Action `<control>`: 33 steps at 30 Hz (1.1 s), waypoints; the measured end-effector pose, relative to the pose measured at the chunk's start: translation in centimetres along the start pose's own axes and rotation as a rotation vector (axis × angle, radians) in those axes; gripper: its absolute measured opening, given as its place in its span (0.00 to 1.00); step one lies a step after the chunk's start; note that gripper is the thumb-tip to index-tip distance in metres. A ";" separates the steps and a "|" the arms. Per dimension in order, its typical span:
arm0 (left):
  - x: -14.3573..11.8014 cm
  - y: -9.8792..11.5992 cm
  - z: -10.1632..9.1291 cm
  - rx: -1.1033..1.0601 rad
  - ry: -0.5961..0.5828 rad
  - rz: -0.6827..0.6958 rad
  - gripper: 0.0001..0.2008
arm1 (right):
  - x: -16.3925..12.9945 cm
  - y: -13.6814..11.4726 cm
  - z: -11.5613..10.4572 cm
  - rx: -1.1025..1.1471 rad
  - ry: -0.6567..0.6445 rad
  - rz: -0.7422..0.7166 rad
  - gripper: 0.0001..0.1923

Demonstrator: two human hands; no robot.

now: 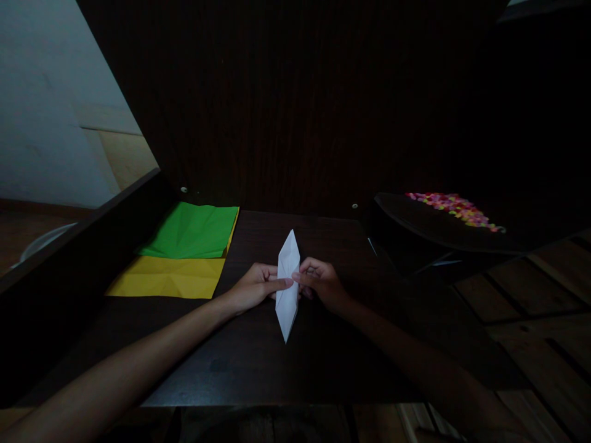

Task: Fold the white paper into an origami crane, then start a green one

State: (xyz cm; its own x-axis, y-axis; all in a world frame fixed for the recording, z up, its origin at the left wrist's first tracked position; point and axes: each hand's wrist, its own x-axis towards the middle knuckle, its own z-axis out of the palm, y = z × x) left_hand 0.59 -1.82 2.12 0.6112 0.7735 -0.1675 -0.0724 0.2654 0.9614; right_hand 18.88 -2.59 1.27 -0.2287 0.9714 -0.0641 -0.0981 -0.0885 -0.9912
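A piece of folded white paper (287,307), long and narrow with a point at each end, is held between my two hands above the dark table. My left hand (253,288) grips its left edge, with the thumb lying across the front and the fingers partly behind. From the right side, my right hand (322,282) pinches the other edge, its thumb tip close to the left thumb. Crease lines run along the paper's face. Some fingertips are hidden behind it.
On the left of the dark tabletop (258,369) a green sheet (194,231) overlaps a yellow sheet (166,278), both creased. At the right lies a dark bag-like item (401,224) with a string of pink and yellow pieces (455,209) on it. A dark panel (286,123) rises behind.
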 end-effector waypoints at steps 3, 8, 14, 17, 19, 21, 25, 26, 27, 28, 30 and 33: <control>0.0 0.1 0.0 -0.013 -0.034 -0.009 0.14 | -0.1 0.0 0.0 -0.025 0.006 -0.011 0.14; -0.1 -0.1 -0.1 -0.013 -0.037 -0.025 0.13 | -0.2 -0.1 -0.1 -0.045 -0.008 -0.030 0.13; -0.2 0.0 -0.1 -0.003 -0.062 -0.037 0.13 | -0.2 -0.1 0.0 -0.075 -0.015 -0.051 0.15; -0.3 0.2 0.1 -0.008 -0.100 -0.048 0.12 | -0.2 0.0 0.0 -0.082 -0.025 -0.039 0.17; -0.4 0.3 0.2 -0.008 -0.114 -0.054 0.11 | -0.2 0.0 0.0 -0.084 -0.025 -0.027 0.17; -0.4 0.4 0.2 -0.009 -0.118 -0.060 0.11 | -0.3 -0.1 0.0 -0.089 -0.023 -0.028 0.17; -0.5 0.2 0.2 -0.031 -0.135 -0.082 0.12 | -0.4 -0.4 -0.1 -0.107 -0.018 -0.045 0.19; -0.5 0.2 0.2 -0.039 -0.151 -0.089 0.12 | -0.4 -0.4 -0.1 -0.107 -0.019 -0.047 0.19; -0.6 0.1 0.2 -0.044 -0.170 -0.095 0.13 | -0.4 -0.5 -0.1 -0.108 -0.023 -0.048 0.20; -0.6 0.1 0.2 -0.047 -0.191 -0.101 0.13 | -0.4 -0.5 -0.1 -0.112 -0.032 -0.048 0.20; -0.7 0.1 0.2 -0.046 -0.225 -0.114 0.13 | -0.4 -0.5 -0.2 -0.129 -0.062 -0.049 0.20; -0.8 0.1 0.3 -0.046 -0.262 -0.129 0.13 | -0.5 -0.5 -0.4 -0.158 -0.105 -0.064 0.20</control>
State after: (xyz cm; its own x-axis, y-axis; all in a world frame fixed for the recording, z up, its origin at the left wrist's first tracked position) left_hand 0.35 -2.59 2.43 0.8001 0.5580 -0.2202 -0.0123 0.3823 0.9240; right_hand 19.47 -2.90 1.76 -0.3270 0.9450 0.0040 0.0357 0.0166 -0.9992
